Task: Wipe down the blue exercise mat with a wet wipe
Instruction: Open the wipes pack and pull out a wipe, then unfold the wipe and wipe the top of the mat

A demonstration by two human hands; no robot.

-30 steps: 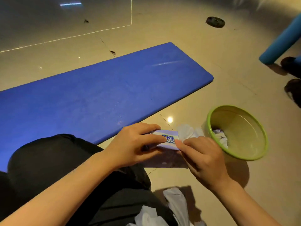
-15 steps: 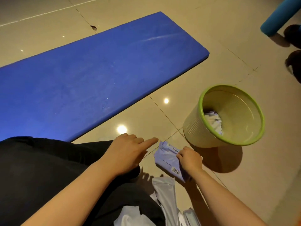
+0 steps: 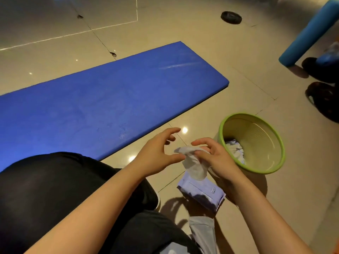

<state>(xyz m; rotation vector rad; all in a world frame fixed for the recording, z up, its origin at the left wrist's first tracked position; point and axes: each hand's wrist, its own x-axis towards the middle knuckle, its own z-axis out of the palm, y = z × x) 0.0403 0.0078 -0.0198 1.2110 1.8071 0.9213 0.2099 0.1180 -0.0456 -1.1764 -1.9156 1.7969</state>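
Blue exercise mat [image 3: 102, 105] lies flat on the tile floor, just beyond the person's knees, within arm's reach for wiping. Green bin [image 3: 256, 143] sits on the right, near the hands, probably for spent wipes; crumpled ones inside. Wipe pack [image 3: 201, 193] lies on the floor under the hands. Right hand [image 3: 218, 158] pinches a still-folded wet wipe [image 3: 194, 165] between thumb and fingers. Left hand [image 3: 157, 153] holds nothing, fingers spread and loosely curved, thumb at the wipe's edge; contact unclear. Likely about to unfold it.
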